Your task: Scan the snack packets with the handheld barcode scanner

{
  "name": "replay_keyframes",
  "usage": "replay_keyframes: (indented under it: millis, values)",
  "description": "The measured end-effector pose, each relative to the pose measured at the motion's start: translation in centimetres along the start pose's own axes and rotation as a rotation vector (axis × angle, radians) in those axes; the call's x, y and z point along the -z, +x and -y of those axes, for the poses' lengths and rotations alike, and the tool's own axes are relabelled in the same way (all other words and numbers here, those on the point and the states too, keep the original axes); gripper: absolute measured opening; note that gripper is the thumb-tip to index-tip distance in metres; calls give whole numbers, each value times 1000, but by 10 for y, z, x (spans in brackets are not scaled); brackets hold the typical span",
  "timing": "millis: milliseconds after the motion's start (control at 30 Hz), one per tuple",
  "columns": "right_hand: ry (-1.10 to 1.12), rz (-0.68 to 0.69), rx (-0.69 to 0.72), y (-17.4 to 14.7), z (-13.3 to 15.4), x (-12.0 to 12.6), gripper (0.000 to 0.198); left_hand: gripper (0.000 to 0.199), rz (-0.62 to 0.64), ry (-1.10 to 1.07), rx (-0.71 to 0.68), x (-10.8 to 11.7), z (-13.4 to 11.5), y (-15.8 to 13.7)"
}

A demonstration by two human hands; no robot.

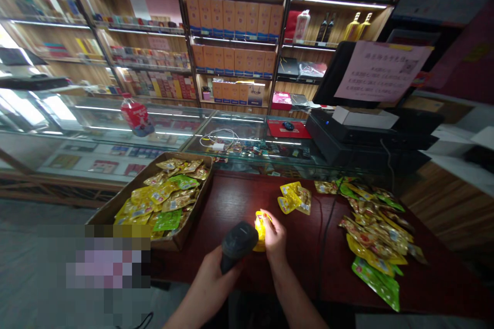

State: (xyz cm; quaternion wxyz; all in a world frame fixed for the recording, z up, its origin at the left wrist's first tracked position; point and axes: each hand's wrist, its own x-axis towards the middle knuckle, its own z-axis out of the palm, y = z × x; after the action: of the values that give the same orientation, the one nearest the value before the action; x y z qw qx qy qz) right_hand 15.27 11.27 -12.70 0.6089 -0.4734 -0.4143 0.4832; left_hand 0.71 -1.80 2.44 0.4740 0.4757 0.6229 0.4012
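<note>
Left hand point(214, 275) grips scanner point(240, 240), right hand point(276, 239) pinches 1 lit packet point(260, 231); work seems midway, packet-filled box point(174, 243) left, pile point(380, 231) right of them.

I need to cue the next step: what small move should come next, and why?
Probably hold the lit packet still beside the scanner. The left hand grips the scanner, the right hand holds the packet close to its head, and bright light falls on the packet. Whether a code has been read can't be seen.
</note>
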Motion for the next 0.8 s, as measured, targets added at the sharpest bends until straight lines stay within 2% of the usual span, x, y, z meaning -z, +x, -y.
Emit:
replay_keyframes:
  millis: [233, 333, 433, 667, 800]
  values:
    - [10, 4, 0, 0, 9, -5, 55, 16, -3, 11, -22, -2, 3, 3]
    - [101, 60, -65, -1, 16, -4, 56, 13, -15, 33, -35, -1, 4, 6]
    - [169, 56, -134, -2, 20, -2, 54, 13, -19, 47, -37, 0, 3, 8]
    - [212, 120, -124, -4, 24, 0, 60, 15, 8, 52, -82, -3, -3, 10]
    - [302, 148, -186, -5, 25, -1, 66, 13, 25, 70, -88, -4, -6, 9]
